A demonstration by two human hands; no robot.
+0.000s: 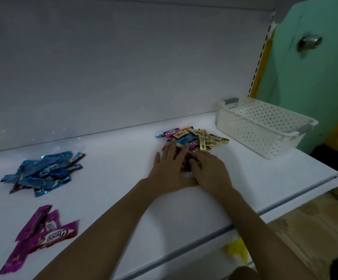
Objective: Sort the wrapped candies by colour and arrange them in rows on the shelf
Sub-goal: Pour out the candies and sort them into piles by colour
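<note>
Head: mixed candies under left hand

The left hand and right hand touch the mixed candy pile near a white basket

On the shelf, one candy heap lies at the left, and a smaller heap lies in front of it, nearer the edge. The mixed heap lies right of centre, and the basket stands near it, further right.
</note>
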